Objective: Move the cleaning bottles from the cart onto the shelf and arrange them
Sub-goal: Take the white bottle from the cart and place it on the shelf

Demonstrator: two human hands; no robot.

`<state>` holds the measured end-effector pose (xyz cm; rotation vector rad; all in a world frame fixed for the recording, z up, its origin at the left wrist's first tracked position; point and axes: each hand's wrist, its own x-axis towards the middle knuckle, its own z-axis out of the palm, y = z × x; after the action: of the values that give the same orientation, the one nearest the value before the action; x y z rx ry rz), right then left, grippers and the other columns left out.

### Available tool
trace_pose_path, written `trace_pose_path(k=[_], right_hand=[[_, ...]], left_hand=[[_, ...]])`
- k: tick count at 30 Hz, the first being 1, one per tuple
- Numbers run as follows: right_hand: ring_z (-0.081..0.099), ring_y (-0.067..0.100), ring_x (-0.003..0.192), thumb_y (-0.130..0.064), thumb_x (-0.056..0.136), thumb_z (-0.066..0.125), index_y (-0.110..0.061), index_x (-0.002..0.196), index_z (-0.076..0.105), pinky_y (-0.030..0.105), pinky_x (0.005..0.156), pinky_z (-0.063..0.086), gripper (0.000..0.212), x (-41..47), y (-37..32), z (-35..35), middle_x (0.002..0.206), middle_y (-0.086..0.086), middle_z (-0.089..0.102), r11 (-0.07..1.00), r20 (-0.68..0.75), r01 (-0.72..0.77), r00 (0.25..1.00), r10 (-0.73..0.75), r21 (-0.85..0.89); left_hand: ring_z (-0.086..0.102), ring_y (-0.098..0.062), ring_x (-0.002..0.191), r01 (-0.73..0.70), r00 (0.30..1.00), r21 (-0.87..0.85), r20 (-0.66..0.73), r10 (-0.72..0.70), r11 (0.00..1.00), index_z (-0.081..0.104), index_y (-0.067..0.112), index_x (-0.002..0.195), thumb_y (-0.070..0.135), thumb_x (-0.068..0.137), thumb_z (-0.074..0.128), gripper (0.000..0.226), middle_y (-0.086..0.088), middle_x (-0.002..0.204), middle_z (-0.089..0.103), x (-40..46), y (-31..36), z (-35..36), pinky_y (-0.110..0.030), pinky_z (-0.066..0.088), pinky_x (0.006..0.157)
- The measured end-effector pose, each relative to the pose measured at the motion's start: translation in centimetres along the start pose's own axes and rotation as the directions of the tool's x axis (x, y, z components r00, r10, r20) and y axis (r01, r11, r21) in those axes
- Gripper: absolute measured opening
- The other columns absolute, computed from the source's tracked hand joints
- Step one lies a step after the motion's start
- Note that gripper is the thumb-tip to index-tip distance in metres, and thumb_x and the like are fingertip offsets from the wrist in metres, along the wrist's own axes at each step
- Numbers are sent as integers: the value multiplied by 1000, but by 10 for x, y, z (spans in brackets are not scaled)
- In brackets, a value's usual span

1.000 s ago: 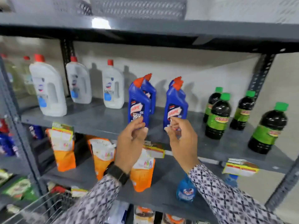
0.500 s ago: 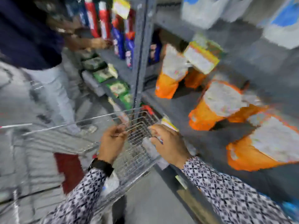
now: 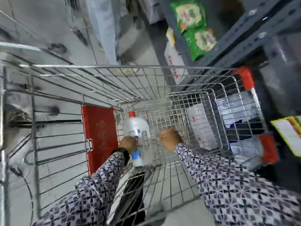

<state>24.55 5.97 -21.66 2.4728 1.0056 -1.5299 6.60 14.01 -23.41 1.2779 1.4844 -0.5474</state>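
A white cleaning bottle [image 3: 138,126] with a red cap and a blue label lies on the bottom of the wire cart [image 3: 130,67], cap pointing away from me. My left hand [image 3: 127,143] is down in the cart with its fingers on the bottle's left side over the label; blur hides whether it grips. My right hand [image 3: 170,139] hovers just right of the bottle with its fingers curled and nothing in it. No other bottle shows in the cart. The shelf with the arranged bottles is out of view.
The cart's red seat flap [image 3: 99,136] stands left of the bottle. Dark shelf framing [image 3: 244,35] with green packets [image 3: 190,13] runs along the right, a yellow tag [image 3: 290,136] at its edge. Another person's legs [image 3: 104,30] stand beyond the cart. White boxes [image 3: 202,124] show through the mesh.
My view swung from the blue bottles on the shelf down into the cart. Both hands left the shelf, passed the cart's rim and dropped inside, the left reaching the white bottle.
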Motion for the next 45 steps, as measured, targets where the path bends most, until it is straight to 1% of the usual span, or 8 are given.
trace_pose_path(k=[5,10,16,21,25,32,37,45], right_hand=[[76,25,78,-32,79,76,-14,95,78,38,72,67,24,24,-8,45,91,8,79,995,44,-59,997,56,86],[76,26,80,-21,70,84,-13,94,79,28,67,61,26,33,-20,64,92,8,80,986,-66,-131,988,138,100],[73,35,93,-28,93,72,-5,86,68,41,78,62,25,-3,-41,22,94,15,69,978,-167,-170,968,189,119],[72,24,66,-81,73,63,-9,71,71,28,56,58,73,-106,-25,-43,66,3,71,945,-369,28,924,100,325],[47,13,45,-54,75,66,-12,49,51,22,43,24,52,-231,-9,-102,47,6,44,962,-538,114,842,40,250],[53,20,52,-38,69,65,-5,67,67,49,55,44,33,-512,69,-138,53,10,60,790,-882,486,450,140,374],[69,5,68,-8,89,75,-26,82,80,27,68,54,21,-696,130,-115,78,-2,81,490,-945,813,217,245,314],[75,4,74,11,86,72,-25,100,76,19,64,58,39,-838,195,-77,88,-8,83,488,-909,860,-74,410,150]], left_hand=[[57,-40,127,-3,998,80,-69,9,997,62,-7,126,9,102,46,34,-28,137,60,24,-5,15,-29,38,87],[60,-34,114,-1,991,-33,-137,-3,999,60,-8,128,11,103,44,35,-27,134,62,30,-16,26,-28,35,70],[47,-9,67,43,994,-394,-72,-78,918,47,26,70,31,100,47,30,6,74,50,-1,-9,10,-37,52,91],[57,-37,85,-67,979,-709,90,184,702,66,7,91,71,80,63,65,-26,94,61,-65,13,-4,-52,48,89],[60,-35,85,-238,885,-710,123,450,663,62,12,108,58,73,71,58,-24,106,56,-195,62,-15,-53,50,86],[72,-28,111,-674,452,-630,60,890,386,64,11,129,26,104,48,33,-9,122,75,-479,121,30,-47,59,94],[72,-32,106,-717,104,-676,134,986,167,64,7,129,20,103,49,33,-16,124,73,-640,136,91,-45,57,90],[63,-32,129,-740,-253,-673,274,928,-3,57,13,139,10,103,46,38,-11,137,67,-770,141,160,-49,50,107]])
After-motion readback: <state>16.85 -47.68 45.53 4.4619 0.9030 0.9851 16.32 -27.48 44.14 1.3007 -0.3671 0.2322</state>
